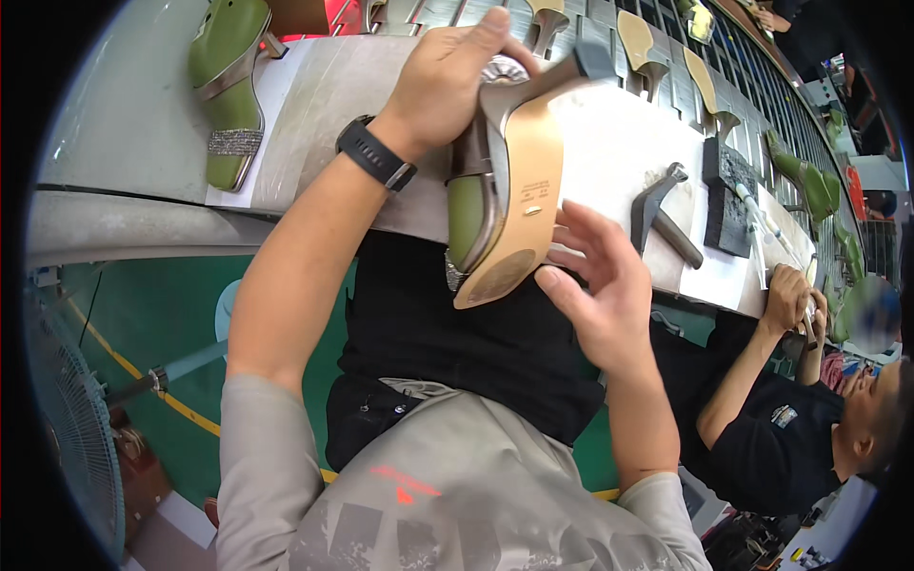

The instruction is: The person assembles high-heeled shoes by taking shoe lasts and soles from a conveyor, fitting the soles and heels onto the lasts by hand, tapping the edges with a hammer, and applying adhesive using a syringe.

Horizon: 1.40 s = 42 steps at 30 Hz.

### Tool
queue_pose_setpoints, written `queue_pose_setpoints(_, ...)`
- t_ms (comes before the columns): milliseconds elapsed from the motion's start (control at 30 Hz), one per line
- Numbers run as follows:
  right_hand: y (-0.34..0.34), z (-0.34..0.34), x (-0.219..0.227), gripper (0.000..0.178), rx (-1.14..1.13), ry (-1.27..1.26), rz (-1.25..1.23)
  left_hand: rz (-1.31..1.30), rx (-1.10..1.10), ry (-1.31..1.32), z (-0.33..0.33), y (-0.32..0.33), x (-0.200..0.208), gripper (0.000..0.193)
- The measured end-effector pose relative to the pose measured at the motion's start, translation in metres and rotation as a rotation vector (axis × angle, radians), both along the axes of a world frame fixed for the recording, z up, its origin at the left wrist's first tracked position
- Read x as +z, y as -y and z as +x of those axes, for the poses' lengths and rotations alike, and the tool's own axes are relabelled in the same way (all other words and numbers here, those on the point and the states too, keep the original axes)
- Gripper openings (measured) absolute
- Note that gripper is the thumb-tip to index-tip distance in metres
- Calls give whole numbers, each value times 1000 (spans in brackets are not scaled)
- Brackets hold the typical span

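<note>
A high-heeled shoe [538, 176] with a tan sole and a metallic strap is on a green last, its sole turned toward me and its toe pointing down at my body. My left hand [447, 90] is closed round the heel end, and the watch on that wrist faces outward. My right hand [609, 285] is beside the toe end with fingers curved and apart. Its thumb and fingertips lie close to the sole's edge; whether they touch it, I cannot tell. A hammer [671, 221] lies on the bench right of the shoe.
Another green last with a strapped shoe [228, 100] rests on white paper at the left. Beyond the bench [333, 95], heeled soles [638, 48] sit on a roller conveyor. A black block [728, 195] is right of the hammer. A co-worker [781, 409] handles something at the right. A fan [71, 419] stands lower left.
</note>
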State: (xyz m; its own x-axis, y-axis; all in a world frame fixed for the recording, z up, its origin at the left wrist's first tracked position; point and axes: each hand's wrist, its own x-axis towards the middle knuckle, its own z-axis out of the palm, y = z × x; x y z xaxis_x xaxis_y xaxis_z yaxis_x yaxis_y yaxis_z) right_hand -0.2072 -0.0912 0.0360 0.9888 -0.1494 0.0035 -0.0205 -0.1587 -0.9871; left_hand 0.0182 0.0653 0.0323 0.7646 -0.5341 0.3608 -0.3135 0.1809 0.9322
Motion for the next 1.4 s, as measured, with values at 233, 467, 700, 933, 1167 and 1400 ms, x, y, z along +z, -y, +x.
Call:
queue_pose_setpoints(233,3,25,-7,80,205,-69,-7,-15,54,7,-15,6,11,64)
queue_pose_setpoints(467,-9,27,-2,85,126,-158,-110,-59,40,92,-15,11,5,66)
queue_pose_setpoints(700,17,85,82,58,104,110,-202,-27,-73,163,-8,6,1,71)
queue_pose_setpoints(933,10,68,77,33,122,782,-862,-127,-66,23,-18,1,2,85)
queue_pose_setpoints(1167,0,85,40,34,-29,957,-885,-54,-120,131,-10,-1,5,87)
queue_pose_setpoints(1400,2,85,37,33,-8,948,-872,-29,-100,186,-12,1,4,85)
